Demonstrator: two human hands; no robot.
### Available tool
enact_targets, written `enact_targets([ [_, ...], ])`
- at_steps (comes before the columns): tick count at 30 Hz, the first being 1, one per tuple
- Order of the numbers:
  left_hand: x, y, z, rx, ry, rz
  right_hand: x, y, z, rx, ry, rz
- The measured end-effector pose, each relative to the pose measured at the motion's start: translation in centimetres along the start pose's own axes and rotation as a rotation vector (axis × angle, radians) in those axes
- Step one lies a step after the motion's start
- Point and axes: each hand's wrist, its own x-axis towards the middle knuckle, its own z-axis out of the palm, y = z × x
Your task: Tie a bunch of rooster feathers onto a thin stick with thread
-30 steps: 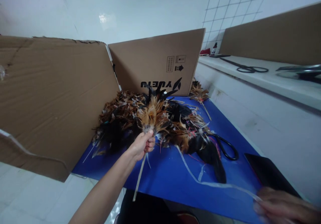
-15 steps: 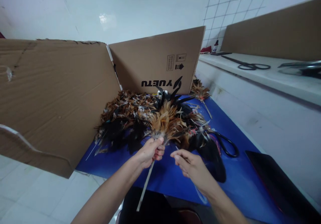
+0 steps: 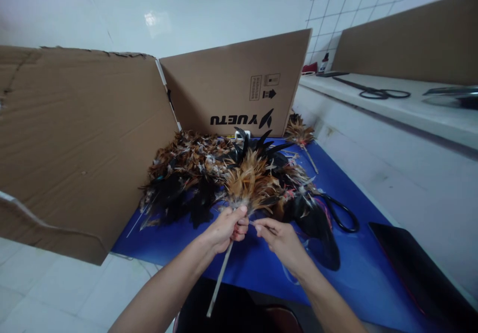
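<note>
- The left hand [image 3: 226,228] is closed in a fist around a thin pale stick [image 3: 220,280], gripping it just under a tuft of brown and orange feathers [image 3: 249,183].
- The feather tuft fans up and away from the top of that fist, over the blue mat [image 3: 261,268]; the bare end of the stick slants down and toward the person, below the hand.
- The right hand [image 3: 282,238] sits just beside the left, its fingers pinched narrow on a thin strand at the base of the tuft; what the strand is made of is too fine to tell.
- The fingertips of the two hands are nearly touching, right where the feathers meet the stick.
- Behind the held tuft lies a pile of dark and brown feathers [image 3: 186,173], spread across the far part of the mat.
- Black scissors [image 3: 338,213] lie on the mat to the right of the pile, partly under dark feathers.
- A cardboard box [image 3: 231,84] with upside-down lettering stands behind the pile, and a big cardboard sheet [image 3: 74,139] leans on the left.
- A second pair of scissors [image 3: 377,93] lies on the white ledge at the right, well apart from the hands.
</note>
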Motion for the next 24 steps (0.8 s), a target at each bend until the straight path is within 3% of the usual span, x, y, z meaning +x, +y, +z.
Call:
enact_targets([
  [3, 0.0, -0.2, 0.1, -0.014, 0.001, -0.002, 0.3, 0.1, -0.2, -0.177, 0.042, -0.076],
  [7, -0.1, -0.3, 0.2, -0.024, -0.022, -0.012, 0.6, 0.1, 0.0, -0.286, 0.096, -0.065],
  [24, 0.1, -1.7, 0.9, 0.035, 0.004, -0.016, 0.8, 0.7, 0.5, -0.174, 0.103, -0.077],
])
